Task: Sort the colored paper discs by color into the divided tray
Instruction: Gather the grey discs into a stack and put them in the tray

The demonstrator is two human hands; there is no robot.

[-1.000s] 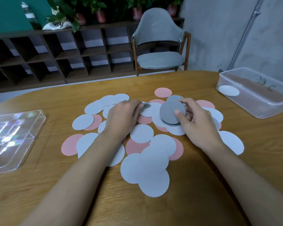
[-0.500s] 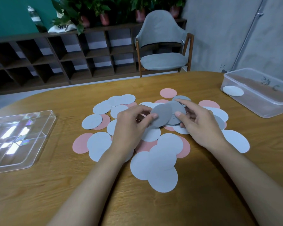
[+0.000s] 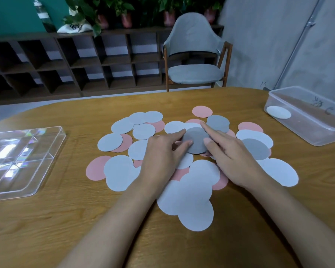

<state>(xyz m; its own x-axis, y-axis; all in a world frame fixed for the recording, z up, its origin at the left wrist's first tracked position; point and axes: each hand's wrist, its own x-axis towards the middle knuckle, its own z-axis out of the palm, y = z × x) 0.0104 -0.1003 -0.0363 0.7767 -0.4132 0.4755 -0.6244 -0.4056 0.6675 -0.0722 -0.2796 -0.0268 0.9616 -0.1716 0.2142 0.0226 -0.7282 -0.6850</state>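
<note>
Far left on the wooden table [image 3: 46, 219]: clear divided tray [image 3: 25, 159], compartments hard to read through the glare. Right of it, well apart: spread of paper discs, overlapping loosely. Pale blue-grey discs [image 3: 120, 175] along the left and near side, pink discs [image 3: 96, 168] peeking from under them, one pink disc [image 3: 202, 111] alone at the far edge.

In the middle of the spread: left hand [image 3: 162, 157], palm down, thumb and forefinger closed on the left edge of a dark grey disc [image 3: 195, 141]. Same dark grey disc pinched from the other side by the right hand [image 3: 234, 161], forefinger stretched over its far rim, thumb on its near edge. Both hands gripping that one disc, just above the pile or touching it; cannot tell which.

Further right: two more dark grey discs, one [image 3: 218, 122] beyond the right forefinger, one [image 3: 256, 148] beside the right hand, lying on pale discs.

Far right: clear plastic box [image 3: 306, 132], a white disc [image 3: 278, 112] lying inside at its left end.

Beyond the table: grey chair [image 3: 193, 55] and dark shelving [image 3: 75, 60] with potted plants on top.
</note>
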